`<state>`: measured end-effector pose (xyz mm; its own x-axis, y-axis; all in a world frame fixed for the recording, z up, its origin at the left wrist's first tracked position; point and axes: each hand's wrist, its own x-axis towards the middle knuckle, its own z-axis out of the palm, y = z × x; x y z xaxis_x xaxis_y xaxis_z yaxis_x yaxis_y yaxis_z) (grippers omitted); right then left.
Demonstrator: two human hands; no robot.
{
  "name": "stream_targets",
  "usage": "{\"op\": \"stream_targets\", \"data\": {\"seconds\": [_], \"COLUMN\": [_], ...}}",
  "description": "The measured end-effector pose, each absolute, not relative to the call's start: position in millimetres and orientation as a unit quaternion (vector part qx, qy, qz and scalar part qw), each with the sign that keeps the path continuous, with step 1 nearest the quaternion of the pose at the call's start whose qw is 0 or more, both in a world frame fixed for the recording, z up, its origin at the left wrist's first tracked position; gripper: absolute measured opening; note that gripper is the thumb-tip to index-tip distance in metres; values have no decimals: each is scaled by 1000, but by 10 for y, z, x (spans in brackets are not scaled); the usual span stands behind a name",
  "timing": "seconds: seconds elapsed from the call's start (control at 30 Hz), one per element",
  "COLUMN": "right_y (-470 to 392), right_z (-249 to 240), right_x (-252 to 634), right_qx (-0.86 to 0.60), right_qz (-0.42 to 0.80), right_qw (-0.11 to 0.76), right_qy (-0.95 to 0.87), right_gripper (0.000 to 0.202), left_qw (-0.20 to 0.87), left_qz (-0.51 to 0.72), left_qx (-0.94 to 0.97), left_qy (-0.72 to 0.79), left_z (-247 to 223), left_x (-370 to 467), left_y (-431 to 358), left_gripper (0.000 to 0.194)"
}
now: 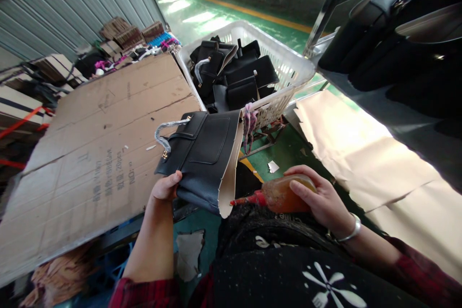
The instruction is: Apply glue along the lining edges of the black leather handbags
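Note:
A black handbag piece (pixel 202 144) with a plastic-wrapped handle (pixel 162 135) lies tilted, its pale raw edge facing right. My left hand (pixel 168 186) grips it at the lower left, thumb on top and the other fingers hidden underneath. In my right hand (pixel 323 197) is a squeeze bottle of amber glue (pixel 287 193), fingers wrapped around it. Its red nozzle points left, with the tip at the lower part of the bag's pale edge; whether it touches, I cannot tell.
A cardboard-covered table (pixel 108 120) stands at left, with stacked pieces behind it. Beyond the bag, a white plastic basket (pixel 288 74) holds several black bag pieces. On the right, a rack carries black bags (pixel 404 53) above a cardboard-covered surface (pixel 415 197).

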<state>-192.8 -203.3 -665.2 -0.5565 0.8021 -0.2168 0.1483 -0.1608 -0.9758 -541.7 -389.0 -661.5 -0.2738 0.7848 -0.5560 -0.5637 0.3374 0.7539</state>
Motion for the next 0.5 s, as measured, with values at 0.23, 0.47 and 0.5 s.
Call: {"op": "stream_targets", "data": {"seconds": [0.23,0.47,0.5], "right_y": [-1883,-1855,-1870], "right_z": [-6605,-6630,-6631], "right_x": [-1997,-1990,-1981], "right_qx": [-404,-407,-407], "right_qz": [537,522,530], "right_qw": [327,332,325], "right_qy": [-665,-672,-669], "right_gripper": [18,18,19], "left_qw": [610,605,600], "left_qz": [561,566,569], "left_qx": [82,71,70], "left_qy": [554,556,558], "left_z": [-6580,-6549,-6548], "left_x": [-5400,-5373,-5360], "left_y": [-3878,-3846,-3841], "left_gripper": [41,39,39]}}
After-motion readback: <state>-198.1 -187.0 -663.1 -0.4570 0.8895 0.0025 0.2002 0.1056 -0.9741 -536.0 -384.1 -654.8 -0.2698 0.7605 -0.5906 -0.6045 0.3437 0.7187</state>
